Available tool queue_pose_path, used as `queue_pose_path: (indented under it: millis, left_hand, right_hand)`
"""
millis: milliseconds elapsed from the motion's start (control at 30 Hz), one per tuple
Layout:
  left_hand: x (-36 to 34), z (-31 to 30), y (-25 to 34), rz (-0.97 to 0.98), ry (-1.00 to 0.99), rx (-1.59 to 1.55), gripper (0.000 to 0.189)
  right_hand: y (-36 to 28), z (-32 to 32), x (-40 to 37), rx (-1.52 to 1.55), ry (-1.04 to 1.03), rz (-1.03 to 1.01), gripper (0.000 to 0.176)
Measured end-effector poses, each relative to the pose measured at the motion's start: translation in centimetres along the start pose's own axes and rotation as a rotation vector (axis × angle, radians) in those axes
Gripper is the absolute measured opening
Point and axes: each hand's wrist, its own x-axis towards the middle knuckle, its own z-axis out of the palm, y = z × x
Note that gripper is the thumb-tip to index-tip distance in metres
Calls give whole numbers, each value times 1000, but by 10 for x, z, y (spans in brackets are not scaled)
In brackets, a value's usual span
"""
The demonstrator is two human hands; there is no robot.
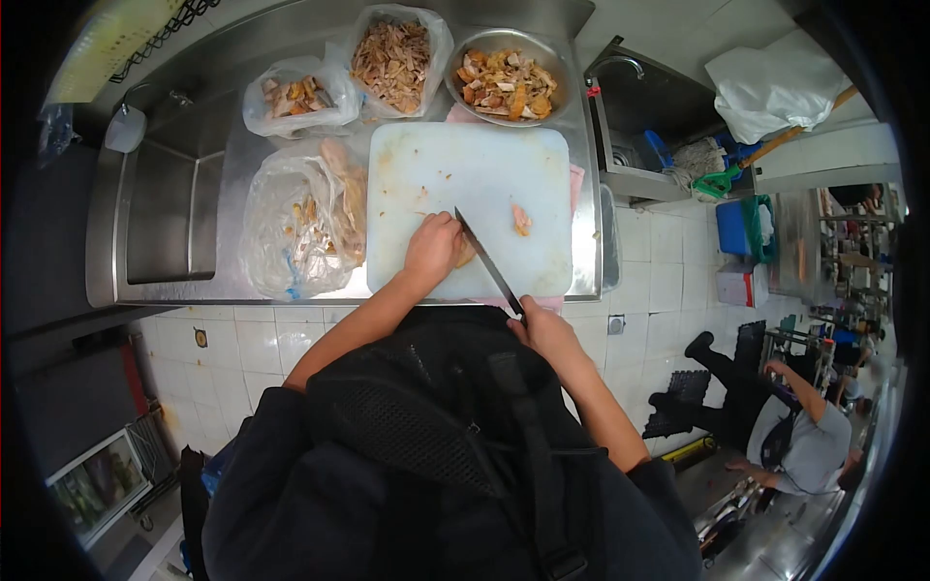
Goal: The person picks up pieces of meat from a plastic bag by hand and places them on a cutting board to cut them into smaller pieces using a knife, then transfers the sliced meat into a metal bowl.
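My right hand is wrapped round the handle of a long knife, its blade slanting up and left across a white cutting board. Beside the blade, my left hand rests with curled fingers on a piece of meat, mostly covered by the hand. A small meat piece lies on the board to the right of the knife, with a few crumbs farther up.
Behind the board stand a metal bowl of chopped meat and a bag of shredded meat. Two more bags lie left. Sinks flank the counter. Another person is at the far right.
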Motion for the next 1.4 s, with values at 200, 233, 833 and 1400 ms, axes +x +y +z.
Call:
queue_pose_path:
  millis: [200, 233, 833, 1400]
  left_hand:
    - [6, -1, 1, 8, -61, 13, 8]
    - [5, -1, 2, -12, -63, 17, 8]
    - [36, 10, 19, -303, -150, -497, 8]
    - [72, 13, 61, -629, -259, -1084, 31]
  right_hand:
    - [1, 35, 36, 95, 105, -9, 27]
    - [-2, 36, 45, 136, 141, -24, 28]
    - [39, -18, -11, 1315, 42, 170, 24]
    - [40, -12, -28, 1057, 98, 188, 25]
